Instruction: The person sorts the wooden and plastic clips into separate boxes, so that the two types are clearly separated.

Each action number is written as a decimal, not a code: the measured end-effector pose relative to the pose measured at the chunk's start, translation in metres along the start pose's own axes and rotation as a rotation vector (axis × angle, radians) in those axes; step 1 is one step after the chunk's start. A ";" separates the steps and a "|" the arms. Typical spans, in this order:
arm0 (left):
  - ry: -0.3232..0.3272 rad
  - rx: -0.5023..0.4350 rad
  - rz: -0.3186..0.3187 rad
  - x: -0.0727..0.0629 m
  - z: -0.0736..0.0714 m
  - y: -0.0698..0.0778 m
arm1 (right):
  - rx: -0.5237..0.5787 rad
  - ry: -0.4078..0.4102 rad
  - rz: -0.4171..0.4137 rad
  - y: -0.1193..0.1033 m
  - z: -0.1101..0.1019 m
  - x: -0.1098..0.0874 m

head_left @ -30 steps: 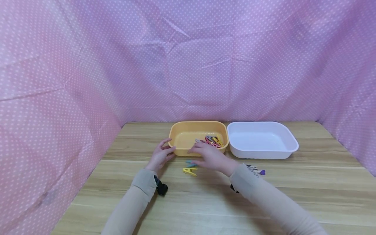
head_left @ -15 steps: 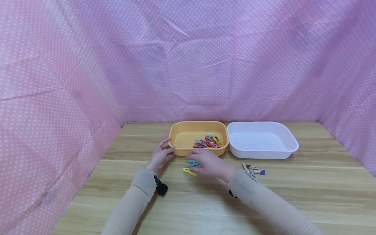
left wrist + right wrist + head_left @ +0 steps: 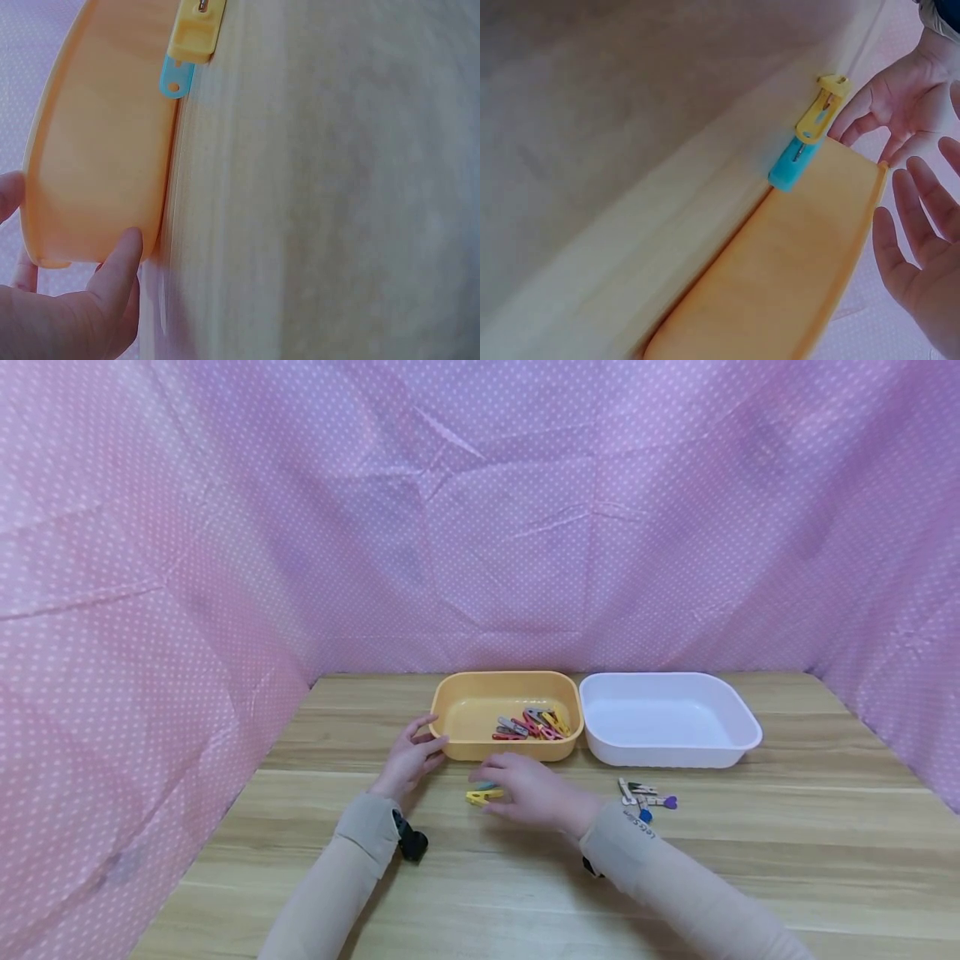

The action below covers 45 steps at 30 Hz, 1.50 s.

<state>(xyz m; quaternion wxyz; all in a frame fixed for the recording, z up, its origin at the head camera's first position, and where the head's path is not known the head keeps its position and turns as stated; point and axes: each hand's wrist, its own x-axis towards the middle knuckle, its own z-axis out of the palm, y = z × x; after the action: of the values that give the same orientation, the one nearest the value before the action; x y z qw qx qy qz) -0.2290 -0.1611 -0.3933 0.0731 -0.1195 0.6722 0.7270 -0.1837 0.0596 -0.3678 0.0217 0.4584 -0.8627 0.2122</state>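
Observation:
My left hand [image 3: 408,758] holds the left front corner of a yellow-orange plastic bin [image 3: 480,751], thumb against its front wall [image 3: 105,135]. Just in front of the bin lie a yellow clothespin [image 3: 477,797] and a blue clothespin [image 3: 786,166], partly overlapping in the wrist views. Over them reaches my right hand [image 3: 528,789], its fingers spread and only loosely bent; it covers part of the blue one in the head view. In the right wrist view the right hand's fingers [image 3: 911,202] stand apart from both clothespins.
Several red, grey and yellow clothespins [image 3: 536,724] lie inside the yellow bin. A white bin [image 3: 671,757] stands against its right side. Several small wooden clothespins [image 3: 637,792], some with purple or blue hearts, lie before it. Pink dotted cloth [image 3: 480,527] hangs behind the wooden table [image 3: 787,827].
My right hand has drawn back from the yellow bin's front rim toward me and now covers more of the blue clothespin. The left hand keeps its place at the corner.

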 end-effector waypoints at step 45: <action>0.012 -0.022 0.010 -0.008 0.003 -0.004 | -0.111 -0.176 0.056 -0.009 0.013 -0.007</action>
<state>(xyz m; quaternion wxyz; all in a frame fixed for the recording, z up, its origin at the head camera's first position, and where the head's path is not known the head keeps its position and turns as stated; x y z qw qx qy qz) -0.2207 -0.1576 -0.3944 0.0640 -0.1212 0.6652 0.7340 -0.1705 0.0563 -0.3784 -0.0350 0.4490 -0.8842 0.1237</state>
